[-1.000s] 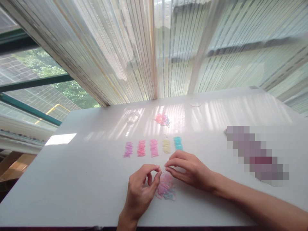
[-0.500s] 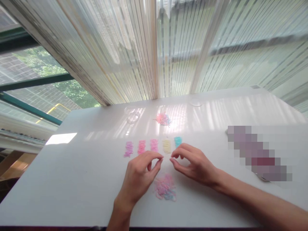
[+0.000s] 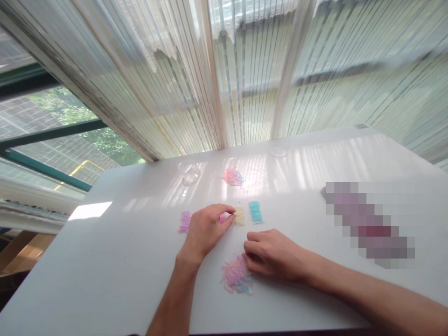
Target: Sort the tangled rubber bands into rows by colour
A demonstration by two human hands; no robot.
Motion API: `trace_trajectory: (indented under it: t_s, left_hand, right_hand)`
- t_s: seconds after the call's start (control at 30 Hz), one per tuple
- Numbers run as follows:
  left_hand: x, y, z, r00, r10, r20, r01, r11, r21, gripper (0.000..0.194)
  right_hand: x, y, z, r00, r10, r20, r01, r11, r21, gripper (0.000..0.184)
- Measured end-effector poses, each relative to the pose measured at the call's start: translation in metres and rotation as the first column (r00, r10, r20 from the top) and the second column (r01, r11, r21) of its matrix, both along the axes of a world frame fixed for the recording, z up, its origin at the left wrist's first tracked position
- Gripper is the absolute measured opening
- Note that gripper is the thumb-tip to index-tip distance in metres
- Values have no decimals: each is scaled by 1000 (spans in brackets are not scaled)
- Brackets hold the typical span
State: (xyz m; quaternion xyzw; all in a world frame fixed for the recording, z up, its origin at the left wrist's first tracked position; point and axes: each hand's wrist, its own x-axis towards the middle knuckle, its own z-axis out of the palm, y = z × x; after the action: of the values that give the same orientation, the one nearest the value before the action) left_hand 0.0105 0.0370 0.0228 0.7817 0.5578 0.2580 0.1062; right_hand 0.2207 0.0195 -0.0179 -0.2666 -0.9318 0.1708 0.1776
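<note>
My left hand (image 3: 209, 228) reaches over the colour groups, thumb and forefinger pinched at the left edge of the yellow rubber bands (image 3: 239, 215). Anything in that pinch is too small to make out. It covers most of the pink bands (image 3: 223, 217); purple bands (image 3: 184, 222) show left of it. Teal bands (image 3: 255, 212) lie right of the yellow ones. My right hand (image 3: 271, 254) is curled low at the right edge of a mixed pile of pastel rubber bands (image 3: 236, 274). Its fingertips are hidden, so I cannot tell what they hold.
Farther back on the white table (image 3: 105, 270) lies another mixed heap of bands (image 3: 233, 177). Clear round containers (image 3: 191, 173) stand left of it, and a clear disc (image 3: 279, 150) lies right. A blurred-out long object (image 3: 367, 224) rests at right. Blinds (image 3: 168, 93) hang behind the table.
My left hand has moved up from the mixed pile to the yellow bands. The right hand drew away from the left, then came down to the pile with fingers curled. The view shifted slightly.
</note>
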Motion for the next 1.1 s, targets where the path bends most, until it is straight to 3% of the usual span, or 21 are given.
trace_trajectory:
  t_s: [0.13, 0.27, 0.37, 0.53, 0.63, 0.73, 0.93, 1.1]
  left_hand:
    - [-9, -10, 3, 997, -19, 71, 17, 999, 34, 14]
    - [-24, -41, 3, 981, 22, 194, -34, 998, 61, 12]
    - [-34, -70, -5, 974, 12, 227, -16, 1000, 17, 11]
    - [-40, -96, -21, 974, 20, 227, -13, 999, -33, 13]
    - [-35, -89, -18, 984, 49, 173, -52, 999, 14, 13]
    - [-21, -66, -7, 995, 90, 36, -92, 995, 46, 13]
    - [13, -12, 6, 972, 127, -198, -142, 988, -63, 9]
    - [24, 2, 14, 932, 148, -332, -223, 954, -202, 16]
  right_hand:
    - [1, 1, 3, 1000, -8, 20, 8, 1000, -27, 20]
    - [0, 2, 6, 1000, 7, -29, -8, 999, -32, 18]
    - [0, 1, 7, 995, 21, -100, -27, 998, -51, 8]
    - [-1, 3, 5, 987, 5, -163, -16, 998, -68, 17]
    - [-1, 7, 2, 977, -40, -210, 28, 998, -58, 16]
    - [0, 8, 2, 979, -48, -198, 34, 997, -75, 16]
    - [-1, 4, 3, 997, -33, -70, 27, 996, -85, 14]
    - [-1, 6, 0, 999, -52, -9, 51, 995, -85, 11]
